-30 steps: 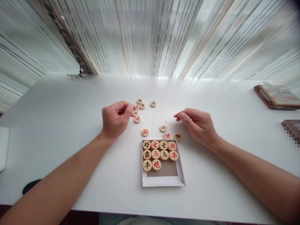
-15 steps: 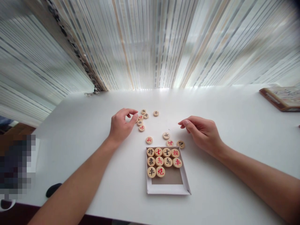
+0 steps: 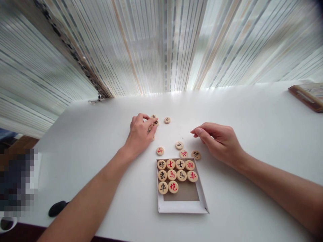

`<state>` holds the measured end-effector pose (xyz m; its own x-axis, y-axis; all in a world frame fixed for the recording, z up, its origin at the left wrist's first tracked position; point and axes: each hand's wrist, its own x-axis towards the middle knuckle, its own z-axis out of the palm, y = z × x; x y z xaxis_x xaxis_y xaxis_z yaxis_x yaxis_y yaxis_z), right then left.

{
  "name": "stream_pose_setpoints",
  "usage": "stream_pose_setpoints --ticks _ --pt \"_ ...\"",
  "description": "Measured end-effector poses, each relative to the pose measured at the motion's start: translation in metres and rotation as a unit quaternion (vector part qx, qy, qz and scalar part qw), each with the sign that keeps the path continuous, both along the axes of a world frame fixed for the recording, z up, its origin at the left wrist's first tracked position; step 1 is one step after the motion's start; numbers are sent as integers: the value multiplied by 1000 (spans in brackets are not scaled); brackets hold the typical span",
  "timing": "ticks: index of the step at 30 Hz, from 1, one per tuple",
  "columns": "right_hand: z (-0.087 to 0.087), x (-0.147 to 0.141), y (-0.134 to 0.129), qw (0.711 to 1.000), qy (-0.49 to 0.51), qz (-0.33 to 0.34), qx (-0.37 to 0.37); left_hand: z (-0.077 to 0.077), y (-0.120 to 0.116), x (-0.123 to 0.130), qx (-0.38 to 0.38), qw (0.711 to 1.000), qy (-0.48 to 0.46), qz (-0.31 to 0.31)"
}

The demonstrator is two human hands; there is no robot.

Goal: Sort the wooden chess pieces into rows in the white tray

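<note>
My left hand (image 3: 142, 132) reaches over a cluster of small round xiangqi pieces, with thumb and forefinger closed around a black-marked xiangqi piece (image 3: 155, 123). The hand partly covers the others in that cluster. My right hand (image 3: 217, 139) hovers at the right, its fingers curled together with nothing visible in them. Nearest to it are a black-marked piece (image 3: 196, 155), a red-marked piece (image 3: 183, 153) and another black-marked piece (image 3: 179, 145). Below them lies a shallow white box (image 3: 183, 206) holding two full rows of larger-looking pieces and two more in the third row.
One red-marked piece (image 3: 159, 151) lies just behind the box, and a black-marked one (image 3: 167, 120) farther back. A brown flat box (image 3: 308, 97) is at the right edge. A black mouse-like object (image 3: 57, 208) sits at lower left. A striped curtain (image 3: 156, 47) hangs behind the table.
My left hand has moved right over the cluster, and its fingers have closed around a piece there. My right hand stays almost where it was. The view has shifted slightly.
</note>
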<state>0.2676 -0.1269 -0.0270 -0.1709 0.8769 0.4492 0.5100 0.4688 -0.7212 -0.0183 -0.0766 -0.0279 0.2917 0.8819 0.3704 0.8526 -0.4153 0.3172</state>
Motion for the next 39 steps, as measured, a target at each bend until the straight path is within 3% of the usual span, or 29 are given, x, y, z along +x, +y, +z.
stream_pose_setpoints --ticks 7,12,14,18,21,24,28,34,37,39 --pt "0 1 -1 1000 -5 3 -2 4 -4 0 -22 1000 -22 -7" --pt "0 0 -1 1000 -2 1 -1 11 -3 -11 5 982 -189 28" --pt "0 0 0 1000 1 3 -3 13 -3 -15 -17 946 -322 38" --pt "-1 1 0 1000 1 3 -7 21 -4 -16 -118 812 -570 45" --pt "-1 1 0 1000 -6 1 -5 29 -6 -15 -193 740 -642 58" --pt "0 1 -1 1000 -10 4 -4 34 -9 -17 -222 708 -667 70" --pt "0 1 -1 1000 -15 2 -4 36 -11 -17 -230 697 -676 66" --pt "-1 -1 1 1000 -5 6 -10 34 -18 -6 -229 703 -671 55" --pt "0 -1 1 1000 -3 9 -7 29 -25 3 -242 730 -639 27" --pt "2 -2 1 1000 -2 8 -5 24 -31 9 -230 764 -602 9"
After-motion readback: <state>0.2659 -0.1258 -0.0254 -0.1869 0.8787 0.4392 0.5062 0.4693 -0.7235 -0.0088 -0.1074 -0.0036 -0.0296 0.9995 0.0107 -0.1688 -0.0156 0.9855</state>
